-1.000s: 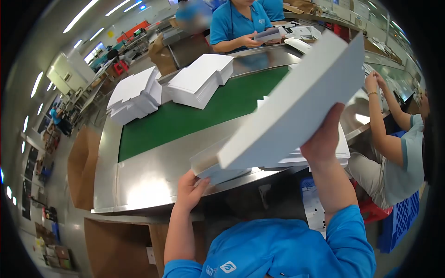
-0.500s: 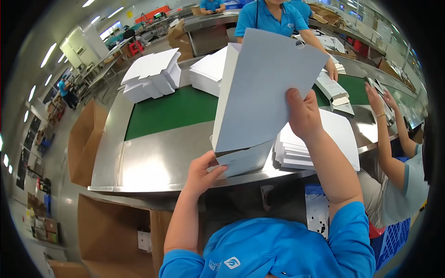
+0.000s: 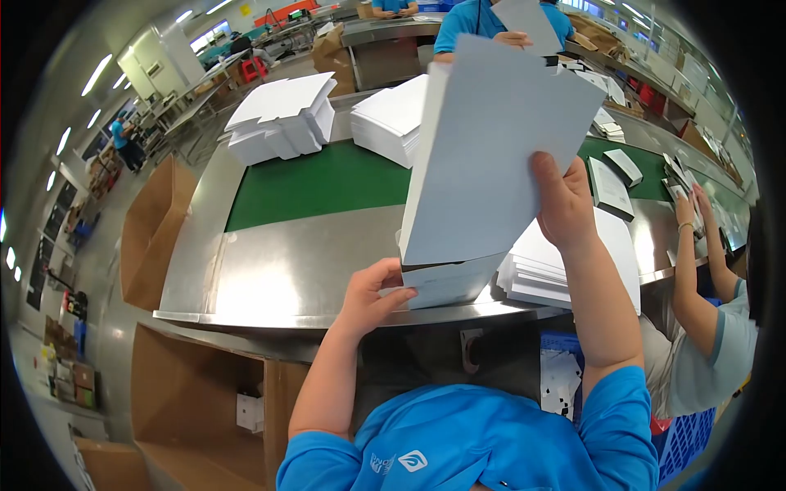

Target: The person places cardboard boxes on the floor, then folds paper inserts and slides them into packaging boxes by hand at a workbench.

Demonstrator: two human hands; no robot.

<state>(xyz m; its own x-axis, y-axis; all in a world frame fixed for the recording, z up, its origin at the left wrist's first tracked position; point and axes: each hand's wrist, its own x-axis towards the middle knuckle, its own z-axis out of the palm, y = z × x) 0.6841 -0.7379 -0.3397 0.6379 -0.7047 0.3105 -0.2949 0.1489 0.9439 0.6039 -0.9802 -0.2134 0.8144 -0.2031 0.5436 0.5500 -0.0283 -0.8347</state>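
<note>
A large folded white card piece (image 3: pixel 499 155) stands tilted in front of me, above the metal table edge. My right hand (image 3: pixel 563 200) grips its right side, thumb on the near face. At its lower left corner my left hand (image 3: pixel 372 296) pinches the bottom fold between thumb and fingers. Beneath my right forearm lies a stack of flat white sheets (image 3: pixel 532 266), partly covered by the card and the arm.
Two white card stacks (image 3: pixel 278 114) (image 3: pixel 393 119) stand on the green belt (image 3: pixel 319 184). Small white boxes (image 3: pixel 608 190) lie on its right part. Co-workers sit across and at the right. An open brown carton (image 3: pixel 196 401) stands below left, a blue crate (image 3: pixel 688 438) below right.
The card has swung from a slant to more upright, and its broad face now shows towards me. Both hands have kept hold of it. Across the belt, a co-worker now holds up a light sheet.
</note>
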